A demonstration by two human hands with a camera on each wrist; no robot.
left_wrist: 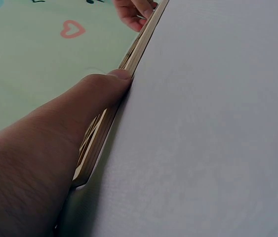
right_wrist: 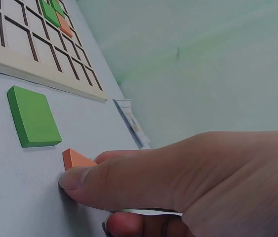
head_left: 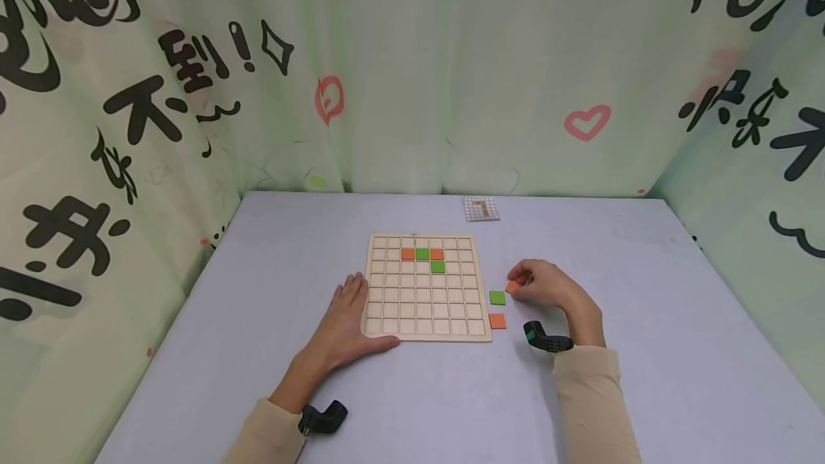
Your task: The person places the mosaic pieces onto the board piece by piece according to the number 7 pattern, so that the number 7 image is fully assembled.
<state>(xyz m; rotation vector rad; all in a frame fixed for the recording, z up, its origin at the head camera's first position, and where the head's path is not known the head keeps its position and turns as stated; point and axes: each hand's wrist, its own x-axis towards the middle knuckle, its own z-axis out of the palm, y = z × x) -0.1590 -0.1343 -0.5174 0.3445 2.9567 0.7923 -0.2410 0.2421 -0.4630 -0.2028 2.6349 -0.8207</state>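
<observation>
A wooden grid board point(head_left: 425, 308) lies flat on the table. Set in its upper cells are an orange tile point(head_left: 408, 253), a green tile point(head_left: 422, 253) and another orange tile point(head_left: 437, 253) in one row, with a second green tile point(head_left: 437, 266) below the last. My left hand point(head_left: 341, 328) rests at the board's near left corner, fingers extended along the left side and thumb point(left_wrist: 106, 89) against the front edge. Right of the board, my right hand point(head_left: 548, 288) pinches an orange square tile point(right_wrist: 76, 160) between thumb and fingers, close over the table.
Beside the board's right edge lie a loose green tile point(head_left: 497, 298) and, nearer me, a loose orange tile point(head_left: 497, 321). A small printed grid card point(head_left: 481, 209) sits near the table's far edge. Curtains point(head_left: 451, 92) with writing hang around the table.
</observation>
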